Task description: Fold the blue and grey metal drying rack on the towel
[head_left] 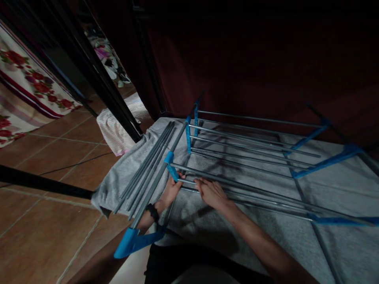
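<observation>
— Where does the rod [187, 181] lie from the hands?

— Between them, a little below the centre of the frame. One end meets the foot of the bracket [171, 170]; from there it runs under the right hand [211, 192] toward the lower right.

— So its long axis crosses the bar [150, 196]?

— Yes. The bar slants from upper centre to lower left, and the rod heads off the other way.

— Which hand is nearer the joint?

— The left hand [171, 191], just beside the bracket's foot. The right is farther along the rod.

— How are they set?

— The right has its fingers bent over the rod, pinching it. The left has thumb and fingertips at the joint, but I cannot tell whether they grip rod or bracket.

— And the tubes [147, 158]?

— Loose on the towel [349, 189], left of centre, beyond the bar. I'd judge the rod's angle at the bracket matters most.
</observation>
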`<state>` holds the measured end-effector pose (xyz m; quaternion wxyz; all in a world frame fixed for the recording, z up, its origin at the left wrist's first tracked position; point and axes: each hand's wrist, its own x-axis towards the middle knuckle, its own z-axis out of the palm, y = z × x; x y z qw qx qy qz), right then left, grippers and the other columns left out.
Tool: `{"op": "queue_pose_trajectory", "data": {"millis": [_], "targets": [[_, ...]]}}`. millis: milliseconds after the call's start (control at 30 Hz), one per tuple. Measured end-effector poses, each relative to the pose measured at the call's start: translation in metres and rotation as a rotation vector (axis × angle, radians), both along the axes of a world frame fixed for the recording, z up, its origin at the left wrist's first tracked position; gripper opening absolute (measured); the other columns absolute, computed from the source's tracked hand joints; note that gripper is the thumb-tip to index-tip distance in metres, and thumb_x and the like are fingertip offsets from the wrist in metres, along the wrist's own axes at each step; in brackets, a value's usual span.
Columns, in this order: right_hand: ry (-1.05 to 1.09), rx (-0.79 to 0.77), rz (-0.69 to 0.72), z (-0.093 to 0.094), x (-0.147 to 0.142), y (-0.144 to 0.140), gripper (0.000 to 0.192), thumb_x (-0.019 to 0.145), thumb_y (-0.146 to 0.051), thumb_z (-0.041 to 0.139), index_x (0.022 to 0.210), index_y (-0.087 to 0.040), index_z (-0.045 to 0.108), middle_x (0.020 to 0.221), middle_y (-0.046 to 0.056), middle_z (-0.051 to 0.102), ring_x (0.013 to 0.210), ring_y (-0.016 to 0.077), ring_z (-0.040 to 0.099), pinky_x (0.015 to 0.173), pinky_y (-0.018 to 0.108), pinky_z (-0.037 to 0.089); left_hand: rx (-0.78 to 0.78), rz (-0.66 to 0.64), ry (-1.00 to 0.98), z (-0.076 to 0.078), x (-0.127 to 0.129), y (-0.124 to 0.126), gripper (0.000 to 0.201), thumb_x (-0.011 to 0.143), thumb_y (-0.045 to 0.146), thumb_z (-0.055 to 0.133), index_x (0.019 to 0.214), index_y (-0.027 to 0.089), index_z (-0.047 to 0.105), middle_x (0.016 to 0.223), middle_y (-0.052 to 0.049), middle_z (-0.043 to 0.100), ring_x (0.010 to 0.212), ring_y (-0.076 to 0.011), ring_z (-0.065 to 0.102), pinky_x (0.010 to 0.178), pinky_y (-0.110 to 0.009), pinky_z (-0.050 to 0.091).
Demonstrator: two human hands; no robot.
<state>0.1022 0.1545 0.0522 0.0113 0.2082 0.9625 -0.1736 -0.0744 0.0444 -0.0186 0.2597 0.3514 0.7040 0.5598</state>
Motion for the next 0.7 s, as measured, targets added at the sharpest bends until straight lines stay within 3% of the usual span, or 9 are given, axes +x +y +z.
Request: {"op": "queue_pose_trajectory", "data": {"millis": [100, 167, 300, 400, 467, 600, 700], "targets": [[0.135, 0.089, 0.004, 0.002, 0.016, -0.005, 0.046, 0.101, -0.032, 0.04, 0.146, -0.022, 0.043, 0.138, 0.011, 0.057, 0.116, 0.0239, 0.059, 0.097, 0.038, 0.046, 0.006, -0.013, 0.004, 0.002, -0.002, 0.0, 0.018, 0.083, 0.04, 0.063, 0.087, 0.023, 0.059, 0.078, -0.002, 0.061, 0.077, -0.0209, 0.057, 0.081, -0.039, 0.046], [0.237, 0.139, 0.05, -0.003, 0.033, -0.017, 0.041, 0.1, -0.024, 0.043, 0.14, -0.02, 0.049, 0.132, 0.011, 0.06, 0.115, 0.023, 0.058, 0.1, 0.037, 0.044, 0.012, -0.02, 0.003, 0.005, -0.004, -0.001, 0.017, 0.081, 0.037, 0.064, 0.089, 0.023, 0.062, 0.087, -0.005, 0.066, 0.086, -0.0247, 0.059, 0.088, -0.042, 0.046], [0.258, 0.111, 0.105, -0.032, 0.052, -0.044, 0.038, 0.097, -0.016, 0.042, 0.132, -0.02, 0.056, 0.124, 0.009, 0.064, 0.11, 0.0221, 0.059, 0.1, 0.036, 0.045, 0.007, -0.071, 0.005, 0.009, -0.009, -0.006, 0.024, 0.079, 0.037, 0.066, 0.099, 0.023, 0.065, 0.104, -0.008, 0.069, 0.102, -0.0295, 0.06, 0.098, -0.046, 0.045], [0.142, 0.069, -0.066, -0.056, 0.04, -0.042, 0.044, 0.097, -0.018, 0.041, 0.141, -0.016, 0.049, 0.14, 0.014, 0.055, 0.126, 0.0259, 0.051, 0.106, 0.04, 0.041, -0.005, -0.109, 0.003, 0.006, -0.015, -0.014, 0.039, 0.078, 0.039, 0.066, 0.111, 0.019, 0.062, 0.119, -0.01, 0.066, 0.114, -0.0311, 0.058, 0.103, -0.047, 0.043], [0.038, 0.028, -0.123, -0.066, 0.027, -0.032, 0.041, 0.098, -0.018, 0.04, 0.137, -0.017, 0.052, 0.135, 0.013, 0.058, 0.124, 0.0261, 0.054, 0.105, 0.04, 0.041, -0.025, -0.145, 0.022, 0.002, -0.018, -0.02, 0.046, 0.077, 0.039, 0.066, 0.116, 0.017, 0.06, 0.124, -0.011, 0.065, 0.118, -0.0318, 0.057, 0.104, -0.047, 0.043], [-0.039, -0.018, -0.125, -0.07, 0.01, -0.015, 0.033, 0.1, -0.02, 0.036, 0.122, -0.02, 0.06, 0.123, 0.011, 0.066, 0.106, 0.0235, 0.064, 0.09, 0.035, 0.048, -0.084, -0.192, 0.096, -0.008, -0.019, -0.029, 0.038, 0.081, 0.033, 0.061, 0.116, 0.018, 0.06, 0.123, -0.012, 0.066, 0.116, -0.03, 0.058, 0.105, -0.047, 0.044], [-0.055, -0.044, -0.106, -0.066, 0.009, -0.01, 0.036, 0.101, -0.02, 0.032, 0.129, -0.019, 0.055, 0.125, 0.013, 0.065, 0.105, 0.024, 0.065, 0.087, 0.034, 0.047, -0.146, -0.189, 0.154, -0.011, -0.018, -0.029, 0.031, 0.083, 0.027, 0.056, 0.112, 0.018, 0.061, 0.116, -0.011, 0.069, 0.108, -0.0281, 0.062, 0.101, -0.045, 0.047]]}}
